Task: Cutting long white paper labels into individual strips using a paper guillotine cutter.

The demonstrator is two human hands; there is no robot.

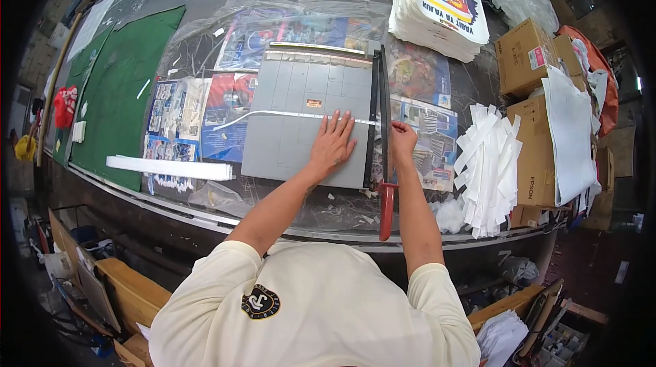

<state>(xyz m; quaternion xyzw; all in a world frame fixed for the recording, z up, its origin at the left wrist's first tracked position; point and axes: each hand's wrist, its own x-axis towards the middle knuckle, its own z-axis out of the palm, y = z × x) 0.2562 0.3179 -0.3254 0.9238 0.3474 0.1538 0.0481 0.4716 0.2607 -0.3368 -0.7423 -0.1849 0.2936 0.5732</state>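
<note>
A grey guillotine paper trimmer point(287, 146) lies before me, with a long blade arm point(386, 151) and red handle point(387, 213) along its right side. Across its bed runs a narrow white strip point(282, 114) with small printed marks, its left end curling past the bed's edge. My left hand point(333, 144) lies flat on the bed, fingertips over the strip, fingers slightly apart. Just right of the blade arm, my right hand point(404, 140) has thumb and fingers pinched together in line with the strip, seemingly on its end; the blade arm partly hides this spot.
Right of the trimmer is a heap of white strips point(487, 172), beside cardboard boxes point(528, 146). A stack of printed sheets point(441, 13) stands at the back right. Leftward lie a bundle of white strips point(169, 167) and a green mat point(123, 95). Printed sheets under plastic point(174, 110) cover the table.
</note>
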